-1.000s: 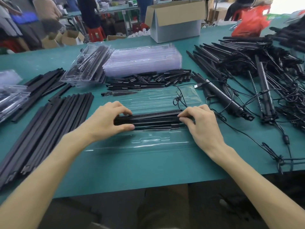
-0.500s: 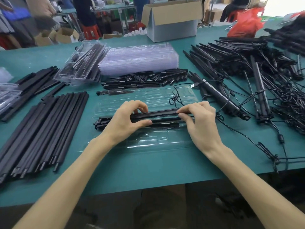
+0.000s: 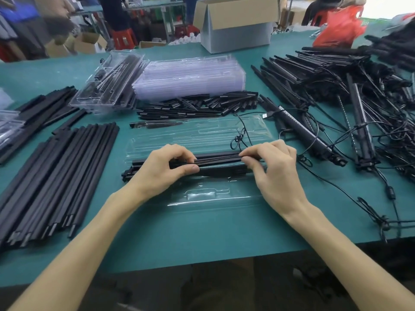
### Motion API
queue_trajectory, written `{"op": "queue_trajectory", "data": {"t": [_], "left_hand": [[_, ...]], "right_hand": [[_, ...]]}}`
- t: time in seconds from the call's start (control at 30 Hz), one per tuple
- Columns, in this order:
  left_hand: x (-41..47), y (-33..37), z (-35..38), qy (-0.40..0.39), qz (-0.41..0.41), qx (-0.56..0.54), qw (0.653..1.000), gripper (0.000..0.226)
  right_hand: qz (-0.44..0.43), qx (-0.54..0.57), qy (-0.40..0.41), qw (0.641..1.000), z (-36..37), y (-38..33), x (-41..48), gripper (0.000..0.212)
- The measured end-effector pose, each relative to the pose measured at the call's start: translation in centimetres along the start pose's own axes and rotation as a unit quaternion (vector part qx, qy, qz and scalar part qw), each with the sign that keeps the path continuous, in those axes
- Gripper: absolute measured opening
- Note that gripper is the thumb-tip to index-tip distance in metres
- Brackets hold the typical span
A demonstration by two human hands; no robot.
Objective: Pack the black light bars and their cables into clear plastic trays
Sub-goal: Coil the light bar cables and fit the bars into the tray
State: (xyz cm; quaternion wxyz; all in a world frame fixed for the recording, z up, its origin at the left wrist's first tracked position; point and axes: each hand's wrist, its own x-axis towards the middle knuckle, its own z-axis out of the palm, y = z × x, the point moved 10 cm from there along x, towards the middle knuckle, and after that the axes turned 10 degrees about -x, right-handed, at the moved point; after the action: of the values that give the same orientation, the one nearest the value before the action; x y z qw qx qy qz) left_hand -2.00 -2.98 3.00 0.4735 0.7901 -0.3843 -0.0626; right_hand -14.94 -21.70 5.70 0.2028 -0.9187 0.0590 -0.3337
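Note:
An open clear plastic tray (image 3: 208, 196) lies flat on the green table in front of me. A bundle of black light bars (image 3: 219, 163) lies across its middle channel, with its left end sticking out past the tray edge. My left hand (image 3: 165, 169) grips the bundle near its left part, thumb in front and fingers curled over the top. My right hand (image 3: 272, 167) pinches the bundle's right end. A thin black cable (image 3: 239, 138) lies looped on the tray's far half and runs off to the right.
A row of black strips (image 3: 56, 176) lies at left. A packed tray (image 3: 110, 83), a stack of clear trays (image 3: 190, 75) and short black pieces (image 3: 197, 105) sit behind. Tangled light bars with cables (image 3: 359, 104) fill the right. A cardboard box (image 3: 235, 23) stands at the back.
My left hand slid right along the bundle, uncovering its left end. Both hands keep holding the bars on the tray; my right hand's fingers rose a little.

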Motion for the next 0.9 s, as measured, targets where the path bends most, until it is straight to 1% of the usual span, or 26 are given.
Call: {"op": "queue_trajectory", "data": {"t": [0.13,0.27,0.43,0.57,0.77,0.9], "left_hand": [[0.1,-0.2,0.0,0.006,-0.006,-0.007,1.0,0.012],[-0.1,-0.5,0.1,0.0,-0.001,0.003,1.0,0.017],[-0.1,0.1,0.6,-0.018,0.04,0.07,0.997,0.02],[0.3,-0.4,0.6,-0.021,0.022,0.054,0.998,0.017],[0.6,-0.5,0.1,-0.006,0.026,0.044,0.999,0.02],[0.5,-0.3,0.0,-0.01,0.035,0.052,0.998,0.019]], "right_hand": [[-0.001,0.004,0.002,1.0,0.0,0.1,0.0,0.007],[0.007,0.008,-0.015,1.0,0.5,0.6,0.1,0.007],[0.01,-0.01,-0.028,1.0,1.2,1.0,0.0,0.004],[0.016,-0.033,-0.051,0.998,2.0,1.5,-0.2,0.005],[0.038,-0.038,-0.025,0.998,1.7,2.2,-0.1,0.008],[0.044,-0.05,-0.032,0.997,2.0,2.3,-0.1,0.008]]}}
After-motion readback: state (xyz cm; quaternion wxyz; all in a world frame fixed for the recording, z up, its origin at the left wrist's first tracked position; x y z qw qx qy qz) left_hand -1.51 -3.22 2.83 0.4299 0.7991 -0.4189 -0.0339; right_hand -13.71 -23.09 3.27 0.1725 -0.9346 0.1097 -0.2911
